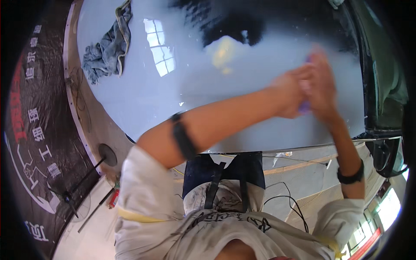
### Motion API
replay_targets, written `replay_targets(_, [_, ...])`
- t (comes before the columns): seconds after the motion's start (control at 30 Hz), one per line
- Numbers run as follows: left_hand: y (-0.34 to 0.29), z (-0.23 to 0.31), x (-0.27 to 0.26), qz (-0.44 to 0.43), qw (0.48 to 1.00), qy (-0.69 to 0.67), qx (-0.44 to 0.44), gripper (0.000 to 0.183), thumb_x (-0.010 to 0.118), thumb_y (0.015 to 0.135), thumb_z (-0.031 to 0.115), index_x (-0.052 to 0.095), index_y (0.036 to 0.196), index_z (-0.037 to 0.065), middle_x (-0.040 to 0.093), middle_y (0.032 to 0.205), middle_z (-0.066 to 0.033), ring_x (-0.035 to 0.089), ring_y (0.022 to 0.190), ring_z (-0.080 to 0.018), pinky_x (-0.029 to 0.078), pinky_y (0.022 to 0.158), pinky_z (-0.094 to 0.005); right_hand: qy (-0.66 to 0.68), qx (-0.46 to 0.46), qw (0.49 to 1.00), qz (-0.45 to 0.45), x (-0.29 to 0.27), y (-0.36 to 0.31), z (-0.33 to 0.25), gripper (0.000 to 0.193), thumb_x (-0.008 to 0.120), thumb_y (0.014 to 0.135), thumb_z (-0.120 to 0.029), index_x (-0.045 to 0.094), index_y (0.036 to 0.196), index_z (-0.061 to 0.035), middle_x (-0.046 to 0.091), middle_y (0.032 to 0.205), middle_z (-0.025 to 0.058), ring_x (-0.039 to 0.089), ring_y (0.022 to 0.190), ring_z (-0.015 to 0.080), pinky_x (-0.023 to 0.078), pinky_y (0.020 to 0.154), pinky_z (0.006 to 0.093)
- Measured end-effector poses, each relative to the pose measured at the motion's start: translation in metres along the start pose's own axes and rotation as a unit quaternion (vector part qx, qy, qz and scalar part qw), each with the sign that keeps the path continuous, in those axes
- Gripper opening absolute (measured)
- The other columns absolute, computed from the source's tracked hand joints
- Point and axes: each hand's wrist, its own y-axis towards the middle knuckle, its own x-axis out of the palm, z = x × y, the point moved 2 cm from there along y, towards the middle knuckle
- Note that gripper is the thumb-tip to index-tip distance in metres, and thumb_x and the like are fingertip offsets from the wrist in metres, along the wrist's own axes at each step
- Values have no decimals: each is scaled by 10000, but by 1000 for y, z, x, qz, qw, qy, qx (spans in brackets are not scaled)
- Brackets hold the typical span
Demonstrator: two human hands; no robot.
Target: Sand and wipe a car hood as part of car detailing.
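Note:
Both my hands come together over the right part of a glossy car hood (268,125), blurred by motion. Between them is a purple piece (304,107), showing below and above the fingers; its exact kind is hard to make out. My left hand (291,93) is closed around it, fingers curled. Against its other side presses my right hand (324,89), fingers held together and pointing away from me. A crumpled grey-blue towel (106,54) with a pale edge lies at the far left of the hood, apart from both hands.
The car's windshield (385,73) and side mirror (385,157) border the hood on the right. On the left stand a dark printed banner (39,108) and a thin black stand (89,177). A black cable (292,203) runs across the floor near my body.

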Motion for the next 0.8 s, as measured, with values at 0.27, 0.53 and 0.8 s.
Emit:
replay_targets(0.27, [-142,-50,-103,-82,988,51,-120,767,712,891,422,484,1521,48,444,1590,-190,361,1510,-406,259,1267,-510,27,-165,986,-24,60,82,-108,820,658,947,-497,433,1543,18,397,1643,173,355,1529,352,292,1255,469])
replay_targets(0.53, [-136,-49,-112,-96,981,135,-100,885,666,917,516,380,1614,52,355,1679,-179,306,1568,-365,228,1274,-506,-91,-82,992,-33,-2,16,-43,855,716,899,-465,415,1584,-52,387,1668,118,339,1550,326,302,1251,492])
replay_targets(0.8, [-137,-48,-106,-72,983,133,-109,828,693,916,473,397,1622,157,368,1687,-84,340,1559,-294,270,1276,-468,-98,-50,994,-7,10,-17,-32,865,746,880,-467,444,1572,-44,414,1654,135,359,1540,367,331,1235,495])
